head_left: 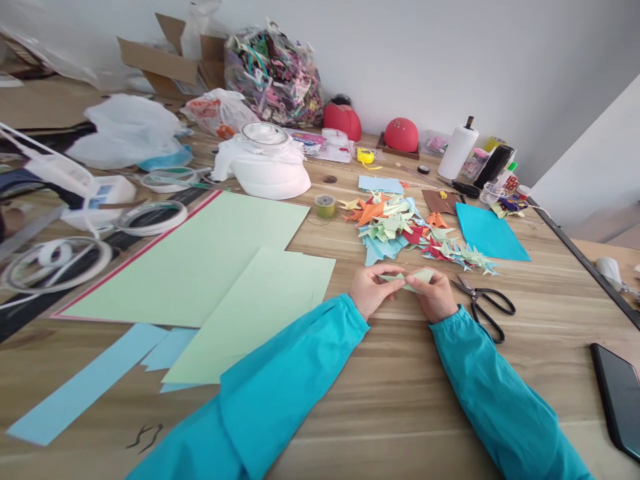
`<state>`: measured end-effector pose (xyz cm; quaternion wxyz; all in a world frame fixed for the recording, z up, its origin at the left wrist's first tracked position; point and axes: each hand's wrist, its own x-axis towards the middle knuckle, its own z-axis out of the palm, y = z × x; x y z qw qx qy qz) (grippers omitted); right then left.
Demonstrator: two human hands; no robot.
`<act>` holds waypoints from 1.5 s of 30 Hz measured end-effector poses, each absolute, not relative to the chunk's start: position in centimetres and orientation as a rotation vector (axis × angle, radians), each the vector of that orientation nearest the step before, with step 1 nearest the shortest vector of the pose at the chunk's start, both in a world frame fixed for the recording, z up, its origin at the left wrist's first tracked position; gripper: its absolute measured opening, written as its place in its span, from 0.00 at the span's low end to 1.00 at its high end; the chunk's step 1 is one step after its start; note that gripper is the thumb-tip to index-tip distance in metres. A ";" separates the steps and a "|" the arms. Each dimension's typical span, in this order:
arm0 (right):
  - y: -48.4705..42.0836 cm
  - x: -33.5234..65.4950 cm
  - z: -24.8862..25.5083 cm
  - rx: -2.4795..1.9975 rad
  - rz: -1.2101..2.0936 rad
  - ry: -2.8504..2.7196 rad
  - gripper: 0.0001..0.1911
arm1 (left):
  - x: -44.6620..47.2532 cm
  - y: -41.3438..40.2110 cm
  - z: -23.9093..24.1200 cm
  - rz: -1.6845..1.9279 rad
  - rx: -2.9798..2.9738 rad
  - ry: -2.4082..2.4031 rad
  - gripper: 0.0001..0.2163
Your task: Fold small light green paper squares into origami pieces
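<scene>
Between my two hands is a small piece of pale green folded paper (421, 276). My left hand (369, 292) pinches its left side between thumb and fingers. On the other side my right hand (438, 297) is closed on it, thumb on top. My fingers cover part of the folds. Just beyond lies a heap of folded paper cranes (395, 225) in green, blue, orange and red. Black-handled scissors (480, 293) rest on the table right of my right hand. Large light green paper sheets (265, 300) lie to the left of my left hand.
Blue paper strips (90, 383) lie at front left. A thread spool (325, 206) stands left of the cranes, a turquoise sheet (490, 230) to their right. A phone (617, 397) is at the right edge. Coiled cables (55, 263), bags and a cardboard box (165, 63) fill the far left.
</scene>
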<state>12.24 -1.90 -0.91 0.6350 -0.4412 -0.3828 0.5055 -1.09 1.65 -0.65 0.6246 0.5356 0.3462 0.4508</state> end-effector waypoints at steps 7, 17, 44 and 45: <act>-1.9 12.3 -1.1 -1.060 1.119 -0.899 0.09 | -1.0 1.2 -0.5 1.039 1.271 0.836 0.08; -1.8 12.1 -0.9 -1.062 1.192 -0.801 0.14 | -1.1 1.1 0.1 1.004 1.293 0.898 0.04; -1.7 12.5 -1.8 -1.039 1.089 -0.936 0.06 | -0.9 1.6 -0.5 1.092 1.030 0.745 0.09; -1.7 12.5 -1.9 -1.055 1.091 -0.929 0.07 | -0.9 1.6 -0.6 1.101 1.031 0.744 0.09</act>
